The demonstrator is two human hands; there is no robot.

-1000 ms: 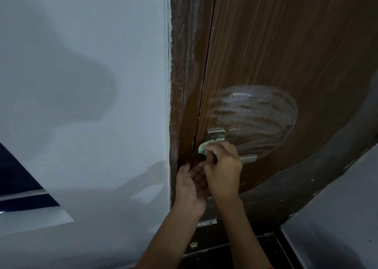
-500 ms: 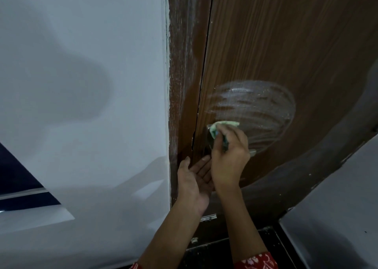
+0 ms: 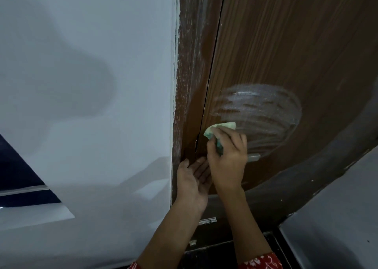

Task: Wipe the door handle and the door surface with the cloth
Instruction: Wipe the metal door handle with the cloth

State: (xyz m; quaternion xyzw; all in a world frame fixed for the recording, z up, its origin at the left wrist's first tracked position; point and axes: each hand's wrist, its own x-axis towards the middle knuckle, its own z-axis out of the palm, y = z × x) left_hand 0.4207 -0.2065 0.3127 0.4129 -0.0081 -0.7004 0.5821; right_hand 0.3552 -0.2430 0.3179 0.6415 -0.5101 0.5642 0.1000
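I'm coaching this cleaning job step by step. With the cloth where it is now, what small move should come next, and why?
Probably sweep the cloth rightward along the door handle. The right hand grips it at the handle's inner end, covering most of the lever; only the far tip shows. The left hand rests open beside it, and the smeared patch on the door can wait.

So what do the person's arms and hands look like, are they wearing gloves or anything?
No gloves: both the left hand and the right hand are bare, with no rings, watch or bracelets showing. The forearms are bare too. At the bottom edge of the head view, red sleeves with a white floral pattern just peek in, with more showing on the right arm than on the left.
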